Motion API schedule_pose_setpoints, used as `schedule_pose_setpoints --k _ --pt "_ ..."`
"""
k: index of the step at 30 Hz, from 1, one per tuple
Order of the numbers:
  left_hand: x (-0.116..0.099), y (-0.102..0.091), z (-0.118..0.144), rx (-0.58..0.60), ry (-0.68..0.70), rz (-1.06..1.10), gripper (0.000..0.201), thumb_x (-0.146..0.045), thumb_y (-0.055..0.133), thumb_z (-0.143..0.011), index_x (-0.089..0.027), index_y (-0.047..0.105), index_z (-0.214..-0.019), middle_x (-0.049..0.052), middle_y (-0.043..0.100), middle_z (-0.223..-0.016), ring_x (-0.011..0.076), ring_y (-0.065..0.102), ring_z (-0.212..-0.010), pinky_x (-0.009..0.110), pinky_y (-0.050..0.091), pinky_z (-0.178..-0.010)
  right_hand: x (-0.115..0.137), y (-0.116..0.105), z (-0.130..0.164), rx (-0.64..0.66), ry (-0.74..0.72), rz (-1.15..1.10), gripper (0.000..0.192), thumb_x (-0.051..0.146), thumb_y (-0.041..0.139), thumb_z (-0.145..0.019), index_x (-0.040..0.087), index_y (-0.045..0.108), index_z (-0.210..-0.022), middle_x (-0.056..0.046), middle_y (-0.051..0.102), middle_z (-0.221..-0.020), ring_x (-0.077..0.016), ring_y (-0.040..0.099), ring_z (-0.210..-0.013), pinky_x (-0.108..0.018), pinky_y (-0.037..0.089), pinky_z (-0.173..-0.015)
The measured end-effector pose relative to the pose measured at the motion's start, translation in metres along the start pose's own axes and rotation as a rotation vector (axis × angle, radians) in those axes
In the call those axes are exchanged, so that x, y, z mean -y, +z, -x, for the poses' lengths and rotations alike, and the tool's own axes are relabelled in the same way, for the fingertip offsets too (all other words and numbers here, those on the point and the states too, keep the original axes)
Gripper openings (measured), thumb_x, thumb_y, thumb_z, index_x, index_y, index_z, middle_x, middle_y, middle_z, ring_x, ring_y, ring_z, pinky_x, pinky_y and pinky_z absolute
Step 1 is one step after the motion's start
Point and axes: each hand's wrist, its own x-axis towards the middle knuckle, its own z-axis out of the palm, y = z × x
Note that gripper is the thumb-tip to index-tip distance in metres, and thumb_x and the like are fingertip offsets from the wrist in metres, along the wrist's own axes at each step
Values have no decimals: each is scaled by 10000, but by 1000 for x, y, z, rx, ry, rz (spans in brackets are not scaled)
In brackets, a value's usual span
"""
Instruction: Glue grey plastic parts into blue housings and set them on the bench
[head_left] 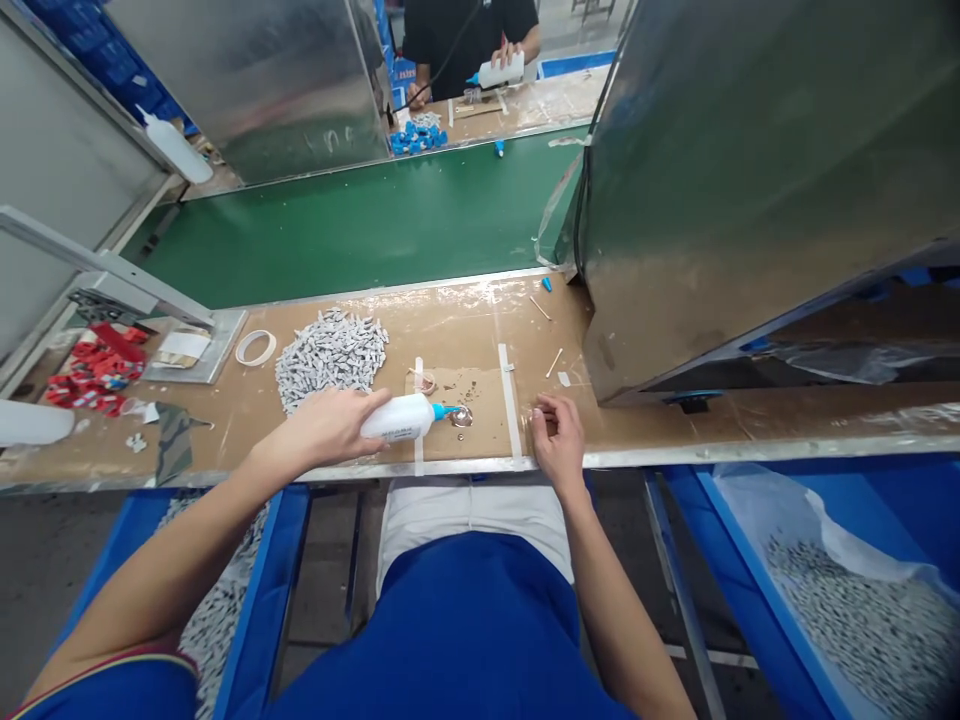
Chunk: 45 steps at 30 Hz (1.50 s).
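Brown workbench (465,330) is fronted by a green conveyor belt (360,225). White glue bottle (401,418) is gripped by the left hand (330,425), nozzle pointed at a small glue puddle (461,416). Right hand (556,436) is loosely curled, resting just beside tape strip (510,400); whether anything is pinched cannot be told. Grey parts (330,352) are heaped nearby.

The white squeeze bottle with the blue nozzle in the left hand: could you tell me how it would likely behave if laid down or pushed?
The squeeze bottle looks round-bodied, so it would probably roll if the left hand laid it on the flat bench. Its plastic wall likely gives under grip. The glue puddle at its nozzle suggests it may drip.
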Motion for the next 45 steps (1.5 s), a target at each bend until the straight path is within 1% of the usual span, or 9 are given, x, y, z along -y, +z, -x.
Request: schedule_pose_setpoints --k 4,7,13,21,26,29,34,40,45 --pt "0 -2 -2 -34 11 62 455 -472 620 -846 -175 654 -1188 168 746 -922 348 699 -805 349 452 -663 1 -1 0 -2 8 -14 246 358 522 -989 197 667 -1105 -129 648 -1134 -222 657 -931 -410 609 -809" --pt "0 -2 -2 -38 31 52 465 -461 605 -843 -173 649 -1205 172 747 -923 348 696 -799 348 449 -650 1 -1 0 -2 9 -13 244 356 522 -987 199 667 -1104 -126 651 -1131 -223 657 -928 -413 605 -810" --pt "4 2 -4 -82 63 90 442 -488 622 -829 -181 669 -1143 145 744 -868 322 690 -761 341 458 -660 2 -2 0 0 -1 -3 238 358 518 -988 206 671 -1091 -117 657 -1110 -224 658 -907 -413 600 -803" --pt "2 0 -5 -37 54 17 484 -490 601 -864 -166 654 -1220 175 753 -946 339 699 -822 336 429 -649 3 -2 0 8 -8 7 243 360 512 -995 202 678 -1079 -118 667 -1101 -229 663 -920 -416 599 -806" --pt "4 0 -7 -51 54 -1 499 -509 608 -852 -188 654 -1231 134 742 -870 296 685 -755 304 382 -595 4 -2 0 5 -6 -10 242 360 515 -994 207 687 -1066 -119 669 -1109 -238 669 -961 -417 608 -820" --pt "6 1 -8 -45 54 22 493 -528 601 -856 -186 660 -1206 131 729 -847 292 675 -738 302 361 -578 3 -2 0 11 -14 -9 234 357 515 -994 210 688 -1055 -116 674 -1103 -240 671 -976 -417 610 -822" --pt "7 4 -9 -59 57 71 511 -538 614 -848 -188 663 -1217 139 726 -866 308 665 -757 313 369 -600 2 -2 0 14 -21 -2 232 352 514 -994 206 690 -1036 -120 678 -1094 -241 674 -972 -412 608 -811" --pt "5 2 -9 -13 60 54 539 -529 572 -873 -169 640 -1268 153 720 -899 312 664 -785 322 375 -622 3 -2 0 26 -18 6 235 353 507 -999 204 686 -1031 -116 680 -1089 -240 675 -976 -413 601 -824" --pt "6 1 -8 -25 62 67 535 -522 594 -860 -169 649 -1259 151 724 -889 306 658 -765 324 384 -629 3 -2 0 26 -14 11 238 352 508 -996 200 689 -1027 -116 682 -1081 -242 677 -984 -408 600 -831"
